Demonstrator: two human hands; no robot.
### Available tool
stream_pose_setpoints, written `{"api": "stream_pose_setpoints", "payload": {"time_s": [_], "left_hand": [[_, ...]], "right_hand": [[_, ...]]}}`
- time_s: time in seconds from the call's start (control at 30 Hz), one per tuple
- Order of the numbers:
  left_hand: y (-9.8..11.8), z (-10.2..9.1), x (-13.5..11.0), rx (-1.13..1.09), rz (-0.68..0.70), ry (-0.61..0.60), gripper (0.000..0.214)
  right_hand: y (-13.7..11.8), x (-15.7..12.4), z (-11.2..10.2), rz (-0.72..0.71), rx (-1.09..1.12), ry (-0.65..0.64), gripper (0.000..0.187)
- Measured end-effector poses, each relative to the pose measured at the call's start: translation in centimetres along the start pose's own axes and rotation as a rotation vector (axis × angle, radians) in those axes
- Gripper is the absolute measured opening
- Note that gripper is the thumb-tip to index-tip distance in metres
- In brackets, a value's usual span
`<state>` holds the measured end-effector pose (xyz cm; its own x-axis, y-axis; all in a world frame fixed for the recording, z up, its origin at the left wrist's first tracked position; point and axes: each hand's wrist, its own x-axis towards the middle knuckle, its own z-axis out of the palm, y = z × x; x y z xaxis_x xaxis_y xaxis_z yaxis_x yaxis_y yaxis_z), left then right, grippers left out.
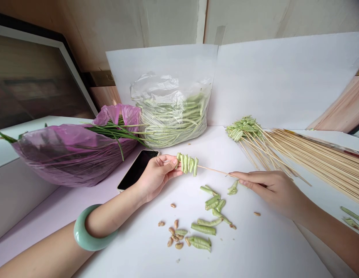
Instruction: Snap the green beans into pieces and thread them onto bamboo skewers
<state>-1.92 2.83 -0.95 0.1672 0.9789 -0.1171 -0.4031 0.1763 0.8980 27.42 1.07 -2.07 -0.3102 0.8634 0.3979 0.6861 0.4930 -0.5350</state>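
My left hand (pixel 160 172) pinches the end of a row of cut green bean pieces (pixel 188 163), which are threaded crosswise on a thin wooden skewer (pixel 214 169). The fingers of my right hand (pixel 272 191) are closed on the skewer's other end, so it spans level between both hands. Just under my right fingertips lies a split bean piece (pixel 233 188). Several loose bean pieces (pixel 203 228) are scattered on the white tabletop (pixel 243 247) below the skewer. Small tan beans (pixel 178 245) lie in a cluster to their left.
Behind stands a clear plastic bag (pixel 173 112) of long green beans. A purple bag (pixel 78 154) with green stalks lies left, beside a phone (pixel 137 169). At right are filled bean skewers (pixel 244 129) and a spread of bare skewers (pixel 318 154).
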Motion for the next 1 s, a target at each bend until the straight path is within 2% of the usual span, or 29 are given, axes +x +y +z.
{"api": "stream_pose_setpoints", "payload": {"time_s": [0.1,0.3,0.63,0.8,0.93,1.0], "left_hand": [[-0.1,-0.1,0.0,-0.033,-0.017,0.003,0.005],[0.0,0.0,0.0,-0.055,-0.045,-0.016,0.008],[0.0,0.1,-0.2,-0.058,-0.065,-0.028,0.006],[-0.2,0.3,-0.3,-0.038,0.053,0.005,0.012],[-0.2,0.6,-0.5,-0.017,0.081,-0.042,0.030],[-0.1,0.7,-0.6,0.010,0.100,-0.069,0.032]], "right_hand": [[0.0,-0.1,0.2,0.018,0.010,-0.048,0.029],[-0.3,-0.2,0.5,0.058,0.030,-0.061,0.032],[-1.0,-0.3,0.6,0.031,0.015,-0.057,0.031],[-2.0,-0.2,0.8,0.041,0.037,-0.041,0.031],[-2.6,0.0,0.8,0.037,0.063,-0.014,0.031],[-2.7,0.0,0.7,0.042,0.061,-0.017,0.030]]}}
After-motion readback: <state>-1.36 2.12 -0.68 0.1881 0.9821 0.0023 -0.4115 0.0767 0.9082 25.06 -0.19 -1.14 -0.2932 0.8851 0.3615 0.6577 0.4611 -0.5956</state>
